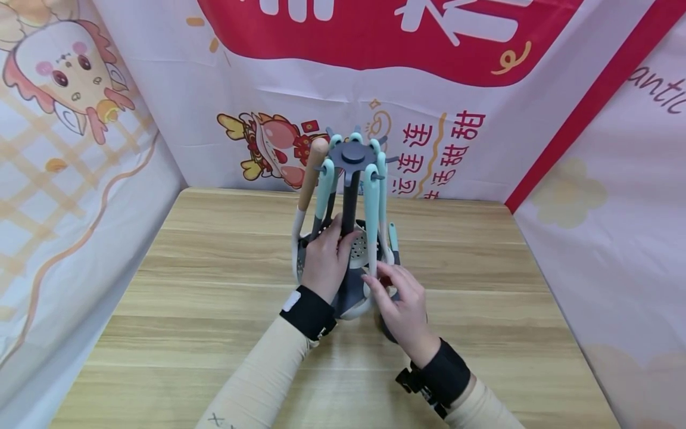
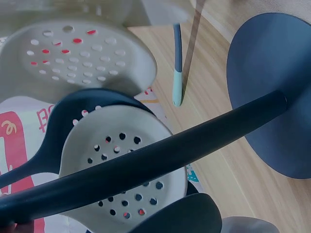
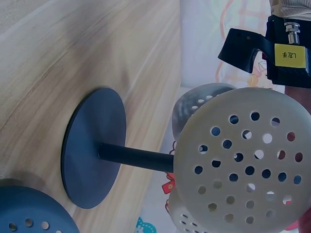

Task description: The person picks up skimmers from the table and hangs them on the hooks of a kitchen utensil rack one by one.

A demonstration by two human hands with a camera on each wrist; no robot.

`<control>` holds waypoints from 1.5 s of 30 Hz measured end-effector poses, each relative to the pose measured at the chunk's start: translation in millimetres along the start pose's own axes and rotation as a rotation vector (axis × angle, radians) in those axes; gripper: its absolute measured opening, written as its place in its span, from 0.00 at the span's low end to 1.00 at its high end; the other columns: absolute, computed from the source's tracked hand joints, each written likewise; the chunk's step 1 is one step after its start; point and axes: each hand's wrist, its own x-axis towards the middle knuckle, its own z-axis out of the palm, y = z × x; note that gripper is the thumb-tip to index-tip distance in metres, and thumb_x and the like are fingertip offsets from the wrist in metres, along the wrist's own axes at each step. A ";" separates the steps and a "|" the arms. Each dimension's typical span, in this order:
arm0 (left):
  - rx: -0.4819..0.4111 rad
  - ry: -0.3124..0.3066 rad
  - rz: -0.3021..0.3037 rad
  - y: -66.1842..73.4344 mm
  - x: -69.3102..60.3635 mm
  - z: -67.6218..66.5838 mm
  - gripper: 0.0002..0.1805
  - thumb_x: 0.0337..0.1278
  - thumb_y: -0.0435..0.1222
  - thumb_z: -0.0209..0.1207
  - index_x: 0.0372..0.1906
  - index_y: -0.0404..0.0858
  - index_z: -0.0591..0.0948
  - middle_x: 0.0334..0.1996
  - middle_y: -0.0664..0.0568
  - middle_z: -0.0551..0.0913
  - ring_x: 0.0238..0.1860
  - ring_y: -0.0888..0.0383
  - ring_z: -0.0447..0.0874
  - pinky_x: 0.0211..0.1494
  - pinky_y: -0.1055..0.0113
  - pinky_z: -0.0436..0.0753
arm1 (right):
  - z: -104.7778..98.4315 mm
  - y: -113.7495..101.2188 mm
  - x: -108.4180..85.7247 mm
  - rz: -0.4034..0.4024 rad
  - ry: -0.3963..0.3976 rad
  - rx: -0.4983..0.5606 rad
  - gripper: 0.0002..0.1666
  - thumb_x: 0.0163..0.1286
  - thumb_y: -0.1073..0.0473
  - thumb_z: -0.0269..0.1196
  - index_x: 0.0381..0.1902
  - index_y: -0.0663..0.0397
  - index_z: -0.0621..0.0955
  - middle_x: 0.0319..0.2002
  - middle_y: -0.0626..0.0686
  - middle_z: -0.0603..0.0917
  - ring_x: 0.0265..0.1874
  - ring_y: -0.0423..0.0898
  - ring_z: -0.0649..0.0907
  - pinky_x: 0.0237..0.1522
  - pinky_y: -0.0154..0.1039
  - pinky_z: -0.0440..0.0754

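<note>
A dark utensil rack [image 1: 352,154] stands upright on the table with several mint-handled utensils hanging round its top. My left hand [image 1: 326,262] grips its centre pole [image 2: 146,155]. At the front right, my right hand [image 1: 402,301] pinches the pale lower shaft of a hanging skimmer [image 1: 371,202] between thumb and fingers. The skimmer's pale, round, holed head [image 3: 243,160] fills much of the right wrist view. Beside the rack, partly under my right hand, lies a dark holed utensil [image 3: 34,213] with a mint handle [image 1: 393,234].
The rack's round dark base [image 3: 95,150] rests on the wooden table [image 1: 214,298]. A wooden-handled utensil [image 1: 311,173] hangs at the rack's left. Printed cloth [image 1: 343,95] hangs behind and on both sides.
</note>
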 end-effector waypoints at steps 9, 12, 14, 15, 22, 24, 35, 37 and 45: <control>-0.007 0.012 0.008 -0.1 -1.4 0.4 0.09 0.68 0.36 0.60 0.46 0.36 0.77 0.30 0.48 0.83 0.28 0.53 0.84 0.30 0.60 0.82 | -1.4 0.0 -4.2 0.022 -0.018 0.023 0.13 0.59 0.74 0.68 0.43 0.65 0.84 0.32 0.56 0.86 0.30 0.45 0.82 0.37 0.30 0.81; -0.008 0.014 0.004 -0.1 -1.3 0.6 0.10 0.68 0.37 0.60 0.47 0.36 0.77 0.30 0.48 0.84 0.28 0.52 0.84 0.30 0.60 0.82 | -1.1 0.8 -3.5 0.023 -0.012 -0.002 0.13 0.59 0.73 0.69 0.43 0.62 0.84 0.32 0.54 0.86 0.30 0.44 0.82 0.36 0.32 0.82; -0.008 0.013 0.000 0.1 -1.1 0.7 0.10 0.68 0.37 0.60 0.47 0.36 0.77 0.30 0.48 0.84 0.29 0.52 0.84 0.31 0.60 0.83 | -0.7 1.7 -2.7 0.022 -0.011 -0.020 0.13 0.59 0.72 0.69 0.42 0.61 0.84 0.32 0.53 0.86 0.30 0.44 0.82 0.36 0.33 0.82; -0.009 0.014 -0.001 0.1 -1.0 0.8 0.10 0.68 0.38 0.60 0.47 0.36 0.77 0.30 0.48 0.84 0.29 0.52 0.84 0.31 0.61 0.83 | -0.6 2.4 -2.6 0.020 -0.012 -0.027 0.12 0.59 0.72 0.69 0.42 0.61 0.84 0.33 0.53 0.87 0.30 0.44 0.82 0.35 0.33 0.83; -0.001 0.002 -0.019 1.5 -0.8 2.0 0.11 0.70 0.39 0.57 0.47 0.36 0.76 0.32 0.47 0.84 0.32 0.51 0.86 0.34 0.59 0.84 | 1.5 9.9 -5.4 0.076 0.001 -0.005 0.13 0.60 0.70 0.70 0.44 0.61 0.85 0.34 0.54 0.87 0.33 0.45 0.83 0.40 0.31 0.82; 0.004 -0.005 -0.026 2.2 -1.0 2.5 0.11 0.71 0.39 0.57 0.48 0.36 0.76 0.33 0.47 0.84 0.34 0.51 0.87 0.36 0.58 0.85 | 2.5 13.4 -7.3 0.098 0.023 0.003 0.14 0.60 0.70 0.70 0.44 0.61 0.85 0.35 0.55 0.87 0.35 0.46 0.83 0.42 0.30 0.81; 0.014 -0.012 -0.035 2.9 -1.7 3.0 0.12 0.72 0.40 0.55 0.50 0.36 0.75 0.35 0.46 0.84 0.35 0.50 0.86 0.37 0.58 0.85 | 2.5 27.0 -11.3 0.102 0.113 0.036 0.12 0.58 0.75 0.69 0.41 0.66 0.85 0.36 0.60 0.87 0.39 0.49 0.80 0.48 0.30 0.75; 0.015 -0.012 -0.033 2.8 -1.8 3.1 0.12 0.72 0.40 0.55 0.50 0.36 0.75 0.35 0.46 0.84 0.35 0.50 0.86 0.37 0.58 0.85 | 1.4 29.6 -11.9 0.108 0.124 0.030 0.11 0.59 0.74 0.69 0.41 0.65 0.85 0.36 0.60 0.87 0.39 0.49 0.80 0.49 0.29 0.75; 0.019 -0.013 -0.036 3.6 -1.7 2.4 0.13 0.72 0.40 0.55 0.50 0.35 0.75 0.35 0.45 0.84 0.37 0.49 0.87 0.39 0.56 0.85 | -2.2 44.7 -16.8 0.167 0.140 -0.037 0.10 0.62 0.71 0.68 0.42 0.62 0.86 0.38 0.57 0.87 0.40 0.50 0.80 0.48 0.29 0.75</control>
